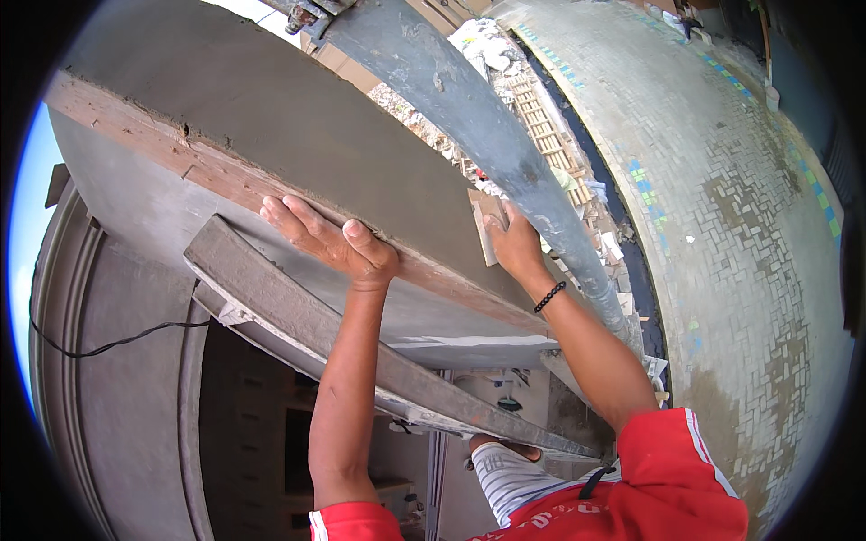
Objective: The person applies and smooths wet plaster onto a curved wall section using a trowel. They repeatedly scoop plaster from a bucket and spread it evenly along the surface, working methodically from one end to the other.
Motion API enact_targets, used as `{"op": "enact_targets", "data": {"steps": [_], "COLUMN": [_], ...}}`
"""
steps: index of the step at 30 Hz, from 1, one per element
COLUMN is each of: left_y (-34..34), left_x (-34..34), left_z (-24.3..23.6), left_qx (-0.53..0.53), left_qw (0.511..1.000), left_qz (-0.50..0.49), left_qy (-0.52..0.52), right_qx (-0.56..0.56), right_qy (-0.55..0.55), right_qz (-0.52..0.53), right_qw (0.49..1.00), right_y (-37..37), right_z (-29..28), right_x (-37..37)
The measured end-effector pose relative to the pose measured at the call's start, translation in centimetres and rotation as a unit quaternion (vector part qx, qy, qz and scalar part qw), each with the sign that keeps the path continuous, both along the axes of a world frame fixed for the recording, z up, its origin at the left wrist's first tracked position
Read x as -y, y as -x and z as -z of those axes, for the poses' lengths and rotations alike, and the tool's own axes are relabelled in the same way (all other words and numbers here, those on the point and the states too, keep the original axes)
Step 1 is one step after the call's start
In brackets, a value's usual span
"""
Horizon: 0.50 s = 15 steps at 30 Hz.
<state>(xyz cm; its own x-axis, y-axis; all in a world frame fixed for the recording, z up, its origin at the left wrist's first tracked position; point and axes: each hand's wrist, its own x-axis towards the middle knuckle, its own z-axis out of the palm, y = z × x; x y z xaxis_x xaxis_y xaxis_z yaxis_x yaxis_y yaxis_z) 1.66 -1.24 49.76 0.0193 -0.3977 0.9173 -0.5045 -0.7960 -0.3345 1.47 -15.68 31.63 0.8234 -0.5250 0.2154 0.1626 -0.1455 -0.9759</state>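
Observation:
A long strip of smooth, damp-looking grey plaster (298, 135) runs diagonally across the upper left. Along its lower edge lies a pinkish-brown wooden plank (216, 176). My left hand (329, 242) rests on that plank with fingers stretched along its face and the thumb at the upper edge. Farther right, my right hand (520, 245) grips a small, flat, tan rectangular board (478, 215) by its side. The board's face is against the plaster. A beaded bracelet (549, 296) circles my right wrist.
A thick grey pole (451, 99) slants close past my right hand. Below my left forearm runs a narrow curved ledge (271, 284). A black cable (117, 347) hangs at left. Far below lie a bamboo ladder (538, 117), rubble and a paved street (740, 225).

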Motion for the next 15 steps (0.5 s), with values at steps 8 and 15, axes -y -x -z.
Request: {"op": "enact_targets", "data": {"steps": [8,15], "left_y": [0.2,0.6], "left_x": [0.6,0.0], "left_z": [0.6,0.0], "left_qx": [-0.027,-0.025], "left_qw": [0.999,1.000], "left_qz": [0.002,-0.001], "left_qy": [0.041,0.018], "right_qx": [-0.148,0.048], "right_qy": [-0.078,-0.057], "right_qz": [-0.065,-0.040], "right_qw": [0.984,0.996], "right_y": [9.6,7.9], "right_z": [11.0,3.3], "right_x": [-2.7,-3.1]}}
